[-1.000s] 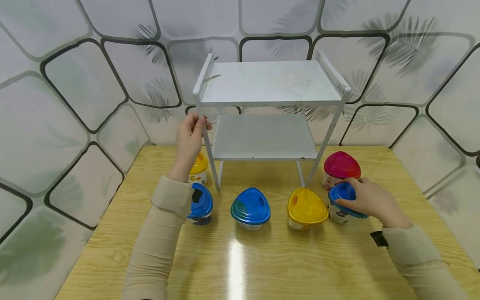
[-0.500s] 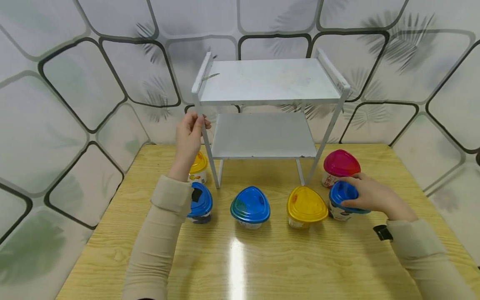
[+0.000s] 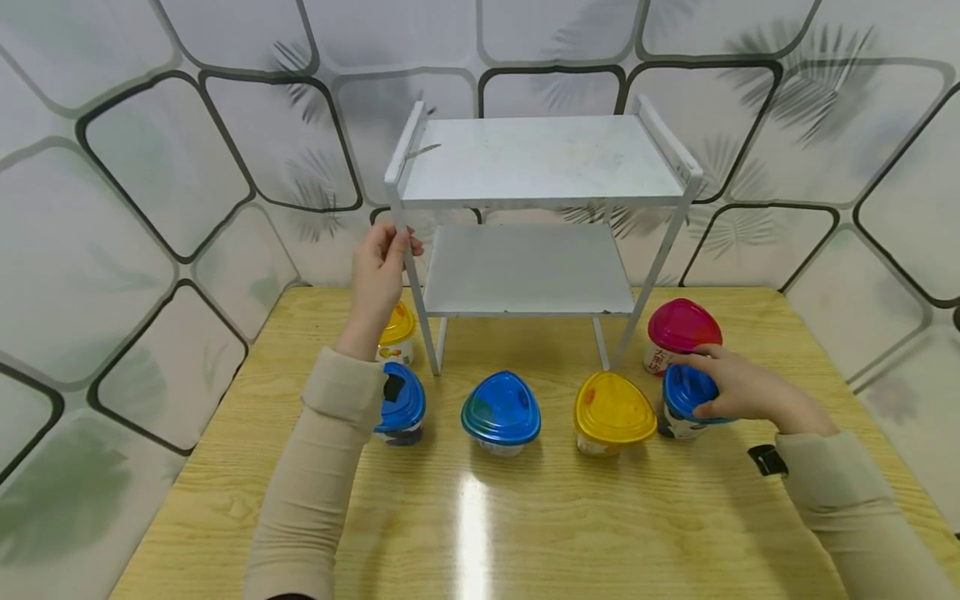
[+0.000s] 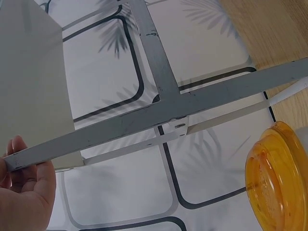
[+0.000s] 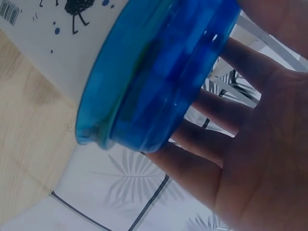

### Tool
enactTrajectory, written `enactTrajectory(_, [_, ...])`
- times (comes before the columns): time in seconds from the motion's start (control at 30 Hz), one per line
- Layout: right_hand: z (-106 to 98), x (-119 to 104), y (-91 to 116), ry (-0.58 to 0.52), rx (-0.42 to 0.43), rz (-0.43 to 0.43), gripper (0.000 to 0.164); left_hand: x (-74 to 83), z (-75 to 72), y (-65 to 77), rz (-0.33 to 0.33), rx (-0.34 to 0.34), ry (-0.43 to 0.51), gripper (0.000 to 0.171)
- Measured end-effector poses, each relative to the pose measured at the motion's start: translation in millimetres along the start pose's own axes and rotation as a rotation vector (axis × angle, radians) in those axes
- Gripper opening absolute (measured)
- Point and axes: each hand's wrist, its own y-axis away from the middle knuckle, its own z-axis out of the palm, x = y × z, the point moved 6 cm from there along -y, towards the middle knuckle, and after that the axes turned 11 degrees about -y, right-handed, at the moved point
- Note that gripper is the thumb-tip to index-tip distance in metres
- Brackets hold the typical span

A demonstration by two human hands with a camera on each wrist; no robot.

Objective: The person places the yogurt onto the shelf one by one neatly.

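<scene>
My left hand [image 3: 381, 271] pinches the front left post of a white two-tier shelf [image 3: 540, 162]. The left wrist view also shows its fingers [image 4: 44, 185] bent round the grey-white bar [image 4: 120, 118]. On the right, my right hand [image 3: 750, 387] holds a small tub with a clear blue lid [image 3: 688, 390], thumb on the near side and fingers across the far side. The right wrist view shows that lid [image 5: 159, 77] large, with the fingers [image 5: 192, 168] against it. Just behind stands a tub with a magenta lid [image 3: 684, 327].
Along the shelf's front stand a yellow-lidded tub [image 3: 613, 412], a blue-lidded tub [image 3: 501, 412] and another blue-lidded tub [image 3: 402, 400]. A further yellow-lidded tub [image 3: 397, 329] is partly hidden behind the left arm. A patterned wall rises behind the wooden table [image 3: 540, 533].
My right hand has shifted slightly to the right, and the blue-lidded tub under it has turned a little. My left hand stays on the post.
</scene>
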Motion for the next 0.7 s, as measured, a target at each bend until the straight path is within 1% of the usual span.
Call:
enactTrajectory(0.13, [-0.7,0.0,0.9,-0.012,0.011,-0.019,0.07,-0.2,-0.1,-0.5,0.003,0.001,-0.006,0.021])
enactTrajectory(0.23, [-0.8,0.9,1.5,-0.013,0.035,-0.016,0.072,0.1,-0.2,-0.6,0.005,0.004,-0.011,0.02])
enactTrajectory(0.4, [-0.9,3.1,0.9,0.013,0.086,0.053,0.078,0.6,-0.5,-0.7,0.015,0.011,-0.009,0.02])
enactTrajectory(0.5, [-1.1,2.8,0.9,0.032,0.103,0.104,0.084,1.0,-0.5,-0.9,0.017,0.013,-0.012,0.02])
enactTrajectory(0.7, [-2.3,1.5,4.4,0.114,0.135,0.231,0.095,0.9,-0.2,-0.5,0.012,0.01,-0.025,0.02])
